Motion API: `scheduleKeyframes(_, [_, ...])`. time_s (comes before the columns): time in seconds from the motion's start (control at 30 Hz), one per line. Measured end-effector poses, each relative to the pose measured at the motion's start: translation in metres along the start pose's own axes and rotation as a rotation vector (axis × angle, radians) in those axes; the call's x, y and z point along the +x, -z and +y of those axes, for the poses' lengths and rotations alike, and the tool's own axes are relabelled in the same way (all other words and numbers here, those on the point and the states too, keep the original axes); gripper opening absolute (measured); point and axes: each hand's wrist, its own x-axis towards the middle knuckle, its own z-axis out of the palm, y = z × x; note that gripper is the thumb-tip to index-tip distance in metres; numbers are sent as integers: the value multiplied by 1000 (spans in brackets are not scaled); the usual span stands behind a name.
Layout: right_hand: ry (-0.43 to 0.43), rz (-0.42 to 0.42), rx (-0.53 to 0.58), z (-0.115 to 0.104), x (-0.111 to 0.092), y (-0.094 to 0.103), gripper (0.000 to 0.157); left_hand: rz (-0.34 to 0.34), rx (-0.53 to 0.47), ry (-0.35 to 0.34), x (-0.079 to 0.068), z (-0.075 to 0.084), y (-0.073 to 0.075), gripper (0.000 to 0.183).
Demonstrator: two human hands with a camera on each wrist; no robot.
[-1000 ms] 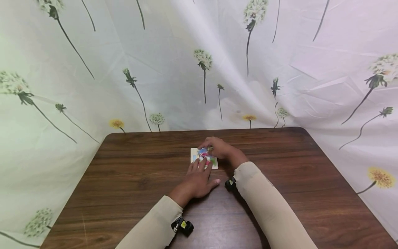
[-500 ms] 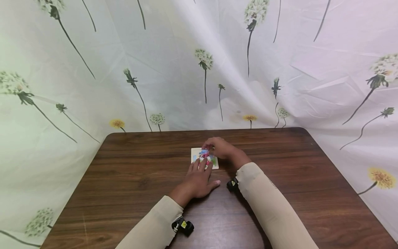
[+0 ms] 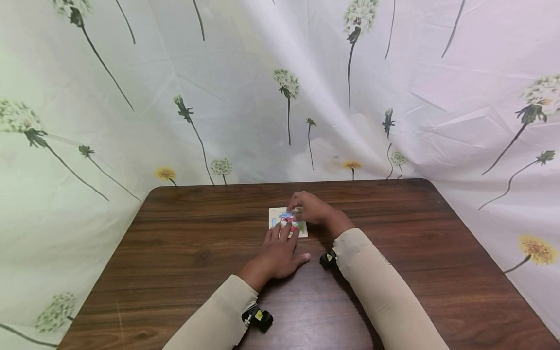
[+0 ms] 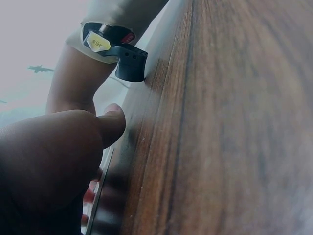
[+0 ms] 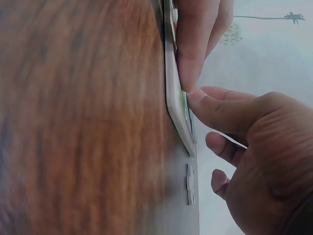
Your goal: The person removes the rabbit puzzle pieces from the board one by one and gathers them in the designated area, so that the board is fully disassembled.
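Observation:
A small puzzle board point(image 3: 272, 213) with a pale rim and a colourful picture lies flat near the back of the table. My left hand point(image 3: 278, 253) rests palm down, its straight fingertips pressing on the board's near part. Over the far right corner, my right hand point(image 3: 311, 207) bends its thumb and forefinger together on a puzzle piece, mostly hidden by the fingers. The right wrist view has that thumb point(image 5: 199, 100) right at the board's surface point(image 5: 174, 98), beside the left fingers point(image 5: 192, 44). In the left wrist view, the left thumb point(image 4: 112, 125) sticks out sideways.
Past the board's corner, a small flat loose piece point(image 5: 190, 183) shows in the right wrist view. The brown wooden table point(image 3: 197, 253) reaches back to a hanging cloth point(image 3: 245, 112) printed with dandelions. Black wrist cameras point(image 3: 262, 320) sit on both cuffs.
My right hand has shifted slightly to the right over the board's far edge, its fingers working at the corner. The left hand and the board have stayed in place.

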Motion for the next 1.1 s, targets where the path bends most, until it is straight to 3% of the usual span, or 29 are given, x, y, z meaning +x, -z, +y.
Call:
scheduleKeyframes(0.4, [-35,-18,-43,2,4,-3,18,-7,28,9,-4,4,5,82])
scheduleKeyframes(0.73, [3,146,-1,15,-9,2,19,-6,12,6,0,1,2,85])
scheduleKeyframes(1.1, [-40,246,85,41,-38,12,17,-14,3,19,6,-4,-4,88])
